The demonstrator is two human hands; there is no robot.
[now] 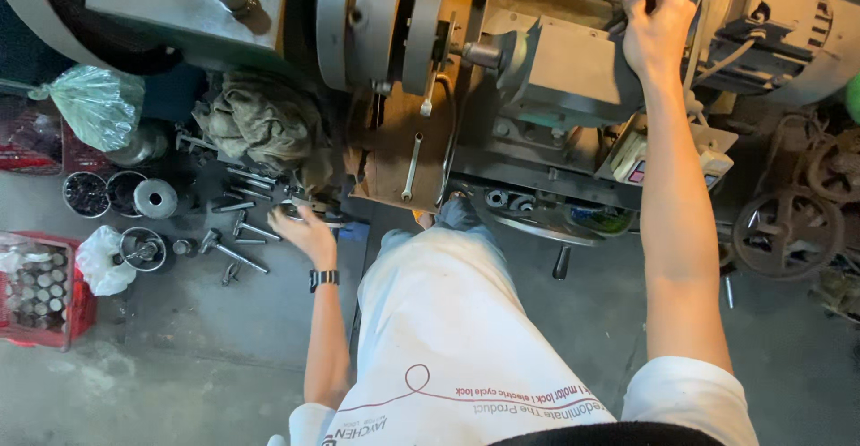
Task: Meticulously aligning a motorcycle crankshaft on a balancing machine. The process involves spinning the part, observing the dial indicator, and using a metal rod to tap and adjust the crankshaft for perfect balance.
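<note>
I stand at a metal lathe [555,79] and look straight down. My right hand [657,30] is closed around a dark lever or handle at the top right of the machine, arm stretched forward. My left hand [307,229], with a black watch on the wrist, reaches down low to the left, fingers spread over a scatter of metal bolts and tools [244,231] on the floor; whether it grips one is hidden. The chuck [376,25] and a short metal workpiece [484,52] sit between the two hands.
A crumpled rag [260,119] lies by the lathe base. Round tins [116,193], a white bag [103,262] and a red crate [40,294] of small parts stand at the left. A spoked wheel [788,231] is at the right. A wrench [412,167] hangs on the machine.
</note>
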